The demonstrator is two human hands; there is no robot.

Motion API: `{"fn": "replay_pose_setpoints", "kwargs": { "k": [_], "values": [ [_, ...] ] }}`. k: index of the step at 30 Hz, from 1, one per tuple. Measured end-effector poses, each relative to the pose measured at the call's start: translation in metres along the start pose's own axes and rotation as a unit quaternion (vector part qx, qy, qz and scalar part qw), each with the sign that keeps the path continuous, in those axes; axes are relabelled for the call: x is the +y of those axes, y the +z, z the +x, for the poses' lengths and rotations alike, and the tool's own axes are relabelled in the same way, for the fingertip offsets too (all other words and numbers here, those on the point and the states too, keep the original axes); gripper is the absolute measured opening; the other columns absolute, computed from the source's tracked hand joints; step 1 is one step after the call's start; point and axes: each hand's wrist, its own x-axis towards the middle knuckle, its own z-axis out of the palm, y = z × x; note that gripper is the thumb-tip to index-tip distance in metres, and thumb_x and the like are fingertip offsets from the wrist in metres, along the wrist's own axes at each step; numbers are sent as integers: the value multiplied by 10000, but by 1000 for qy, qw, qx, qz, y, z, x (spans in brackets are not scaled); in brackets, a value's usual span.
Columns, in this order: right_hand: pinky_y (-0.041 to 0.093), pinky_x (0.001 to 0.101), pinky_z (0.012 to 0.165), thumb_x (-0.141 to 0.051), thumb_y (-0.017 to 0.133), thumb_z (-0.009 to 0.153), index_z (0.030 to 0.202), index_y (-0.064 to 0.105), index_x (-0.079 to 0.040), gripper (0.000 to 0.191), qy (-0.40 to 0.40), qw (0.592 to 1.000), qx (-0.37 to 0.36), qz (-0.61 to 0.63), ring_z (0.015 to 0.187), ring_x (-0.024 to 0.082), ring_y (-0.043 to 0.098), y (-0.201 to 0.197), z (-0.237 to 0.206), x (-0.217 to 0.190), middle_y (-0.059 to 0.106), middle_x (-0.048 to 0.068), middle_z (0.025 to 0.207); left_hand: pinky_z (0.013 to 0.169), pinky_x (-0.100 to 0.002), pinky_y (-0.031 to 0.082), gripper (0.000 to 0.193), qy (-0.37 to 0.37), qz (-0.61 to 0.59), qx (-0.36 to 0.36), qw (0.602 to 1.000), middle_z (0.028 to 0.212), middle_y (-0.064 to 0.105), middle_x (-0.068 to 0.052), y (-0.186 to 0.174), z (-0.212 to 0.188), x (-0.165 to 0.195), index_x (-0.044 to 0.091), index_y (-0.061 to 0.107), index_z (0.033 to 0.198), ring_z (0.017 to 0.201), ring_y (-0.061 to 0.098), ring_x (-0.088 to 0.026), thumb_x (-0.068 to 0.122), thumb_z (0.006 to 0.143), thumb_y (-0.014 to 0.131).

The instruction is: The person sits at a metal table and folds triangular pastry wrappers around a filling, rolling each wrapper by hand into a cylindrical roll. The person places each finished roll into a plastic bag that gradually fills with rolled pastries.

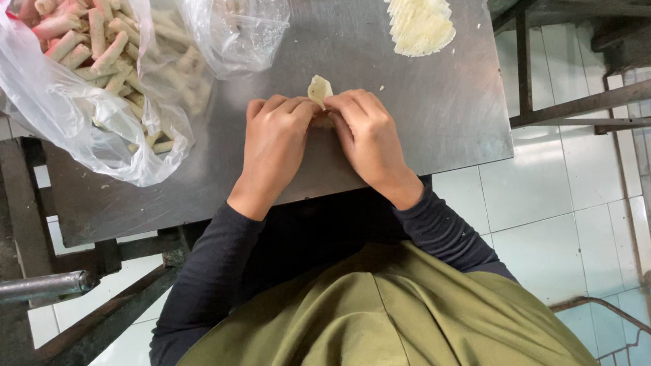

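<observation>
My left hand (275,152) and my right hand (369,139) meet over the middle of a steel table (462,114). Together their fingertips pinch a small pale dough wrapper (320,90), whose top corner sticks up between them. The rest of the wrapper and whatever it holds are hidden under my fingers. Both forearms wear dark long sleeves.
A clear plastic bag (70,96) of several finished pale rolls lies at the table's left. A second, crumpled clear bag (242,24) sits at the back centre. A stack of pale wrappers (416,7) lies at the back right. Metal frames and a tiled floor surround the table.
</observation>
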Motion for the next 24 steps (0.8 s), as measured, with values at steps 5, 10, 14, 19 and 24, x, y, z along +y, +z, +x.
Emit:
{"fn": "replay_pose_setpoints", "kwargs": {
  "k": [5, 10, 14, 19, 24],
  "values": [
    [541, 399, 888, 80, 700, 891, 1170, 702, -8, 292, -49, 997, -2, -65, 1012, 316, 640, 0, 1, -5, 650, 110, 1112, 874, -360, 429, 186, 35, 32, 22, 999, 1090, 747, -5, 5, 0, -4, 104, 738, 1024, 992, 670, -205, 59, 866, 652],
    [526, 422, 842, -11, 766, 854, 1148, 710, 14, 301, -68, 995, -64, -19, 971, 337, 623, -13, 4, -6, 629, 132, 1066, 833, -374, 418, 111, -4, 10, 21, 1000, 1004, 741, -11, 8, 2, -3, 103, 716, 956, 938, 663, -224, 46, 877, 664],
    [533, 434, 773, -2, 742, 887, 1036, 712, 4, 152, -71, 991, -115, -10, 907, 355, 645, -21, 25, 8, 647, 148, 982, 792, -401, 407, 94, -10, -19, 13, 1000, 918, 738, -32, 5, 7, -3, 98, 706, 918, 880, 656, -255, 164, 853, 725],
    [532, 442, 730, -12, 693, 846, 911, 714, -38, 73, -57, 961, -268, -25, 833, 370, 664, -21, 74, 31, 687, 163, 891, 776, -420, 413, 23, -42, -6, 4, 999, 808, 722, -47, 8, 16, -2, 111, 728, 925, 804, 668, -267, 123, 908, 738],
    [508, 438, 654, -120, 757, 755, 813, 643, -7, 170, -41, 934, -354, -12, 758, 370, 655, -16, 110, 40, 671, 168, 803, 732, -367, 460, 127, -105, -128, -44, 985, 827, 694, -55, 7, 33, -20, 96, 709, 861, 825, 670, -268, 176, 791, 778]
  ]
}}
